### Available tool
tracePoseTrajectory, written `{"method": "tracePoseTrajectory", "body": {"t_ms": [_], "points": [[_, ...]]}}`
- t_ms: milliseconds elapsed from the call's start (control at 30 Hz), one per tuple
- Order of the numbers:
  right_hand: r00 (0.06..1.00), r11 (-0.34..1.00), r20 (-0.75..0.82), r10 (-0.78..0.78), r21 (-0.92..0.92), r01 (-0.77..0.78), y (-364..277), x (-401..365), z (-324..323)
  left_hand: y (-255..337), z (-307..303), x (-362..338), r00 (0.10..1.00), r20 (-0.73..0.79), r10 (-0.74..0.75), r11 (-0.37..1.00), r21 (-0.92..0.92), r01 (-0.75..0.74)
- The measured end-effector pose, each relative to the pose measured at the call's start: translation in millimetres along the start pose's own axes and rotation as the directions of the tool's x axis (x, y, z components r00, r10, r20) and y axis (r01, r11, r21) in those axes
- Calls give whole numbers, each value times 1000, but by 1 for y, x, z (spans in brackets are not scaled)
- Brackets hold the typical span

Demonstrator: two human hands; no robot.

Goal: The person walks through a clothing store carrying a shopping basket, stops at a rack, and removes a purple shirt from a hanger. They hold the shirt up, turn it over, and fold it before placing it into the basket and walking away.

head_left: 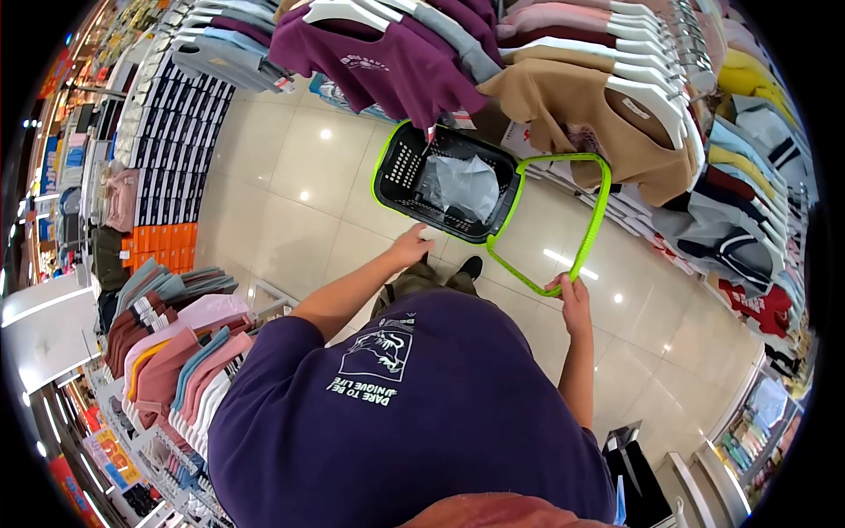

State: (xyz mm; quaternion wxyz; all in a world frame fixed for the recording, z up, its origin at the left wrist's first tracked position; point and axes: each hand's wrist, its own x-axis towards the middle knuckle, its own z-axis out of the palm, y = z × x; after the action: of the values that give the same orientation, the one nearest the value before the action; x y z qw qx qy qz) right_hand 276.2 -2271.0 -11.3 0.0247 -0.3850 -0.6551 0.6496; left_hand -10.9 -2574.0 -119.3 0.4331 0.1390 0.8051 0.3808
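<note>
Viewed from my remote station, places reckoned from the basket (403, 172):

- Orange boxes (163, 246): stacked well to its left.
- Purple shirt (378, 53): hanging beyond its far side; I judge the low hem could snag on the rim if the basket shifts.
- Left hand (409, 249): just off its near side, fingers loosely extended, nothing held; contact I cannot tell.
- Basket: black, green-edged, before my wearer's feet; clear-wrapped packet (466, 187) inside, loose, liable to slide under a sharp tug.
- Brown shirt (559, 92): right of it, beyond the handle (599, 207), which might catch the cloth if raised.
- Right hand (574, 297): right of it, fingertips closed on the handle; so light a pinch could slip.
</note>
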Motion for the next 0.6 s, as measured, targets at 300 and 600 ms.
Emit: {"method": "tracePoseTrajectory", "body": {"t_ms": [300, 600], "points": [[937, 977, -332, -111, -207, 42, -18, -20, -61, -47, -48, -2, 997, -74, -37, 962, 266, 56], [896, 936, -437, -86, -344, -78, -11, -28, -70, -57, -83, -13, 992, -93, -90, 927, 357, 118]]}}
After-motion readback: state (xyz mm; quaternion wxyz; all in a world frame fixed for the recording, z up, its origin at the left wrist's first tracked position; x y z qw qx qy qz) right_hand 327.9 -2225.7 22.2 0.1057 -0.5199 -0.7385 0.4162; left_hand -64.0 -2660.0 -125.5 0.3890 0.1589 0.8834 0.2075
